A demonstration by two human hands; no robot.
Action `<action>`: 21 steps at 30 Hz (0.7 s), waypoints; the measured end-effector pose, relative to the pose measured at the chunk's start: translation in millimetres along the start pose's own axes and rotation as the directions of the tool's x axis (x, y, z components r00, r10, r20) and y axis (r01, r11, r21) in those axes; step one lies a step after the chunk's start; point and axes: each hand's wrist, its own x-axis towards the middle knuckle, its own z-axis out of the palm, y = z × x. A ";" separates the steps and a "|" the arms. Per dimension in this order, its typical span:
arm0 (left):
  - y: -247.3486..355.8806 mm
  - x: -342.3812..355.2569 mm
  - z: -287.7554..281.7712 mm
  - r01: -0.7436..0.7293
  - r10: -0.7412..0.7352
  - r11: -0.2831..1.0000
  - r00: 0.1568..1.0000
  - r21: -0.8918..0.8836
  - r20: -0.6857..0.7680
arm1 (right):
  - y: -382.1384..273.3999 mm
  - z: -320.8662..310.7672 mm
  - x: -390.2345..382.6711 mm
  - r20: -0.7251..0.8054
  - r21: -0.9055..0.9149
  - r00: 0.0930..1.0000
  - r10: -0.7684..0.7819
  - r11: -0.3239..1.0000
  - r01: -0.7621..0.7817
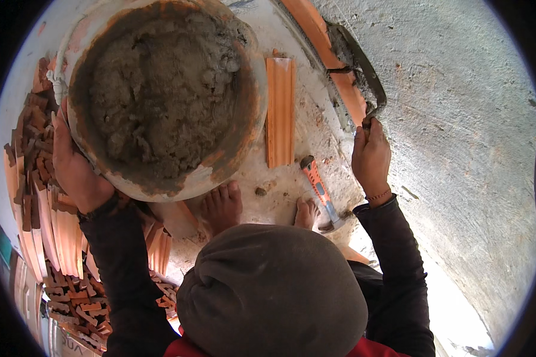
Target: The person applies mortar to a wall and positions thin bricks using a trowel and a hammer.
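Note:
A large round bucket with grey mortar in it takes up the upper left. My left hand is closed against the bucket's left side, its fingers stretched up along the outer wall next to a white rope. On the right, my right hand is closed round the handle of a trowel. The trowel's dark blade, with mortar by it, lies at a terracotta skirting strip along the wall's foot. A crack or joint crosses that strip beside the blade.
One grooved terracotta tile lies right of the bucket. An orange-gripped hammer rests by my right foot. Stacked and broken terracotta pieces fill the left side. A rough grey wall rises at the right.

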 end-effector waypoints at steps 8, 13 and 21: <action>1.0 2.0 -3.6 0.021 -0.020 1.000 1.000 -0.014 0.017 | -9.1 -2.8 -3.3 0.018 0.019 1.000 -0.025 1.000 0.024; 1.2 0.1 -1.5 0.011 -0.011 1.000 1.000 0.003 -0.006 | -15.2 1.5 0.1 0.142 -0.073 0.989 0.040 0.997 -0.029; 1.2 0.4 -2.2 0.011 -0.011 1.000 1.000 0.027 0.012 | 1.2 -2.4 2.6 0.049 -0.022 0.999 0.007 1.000 -0.006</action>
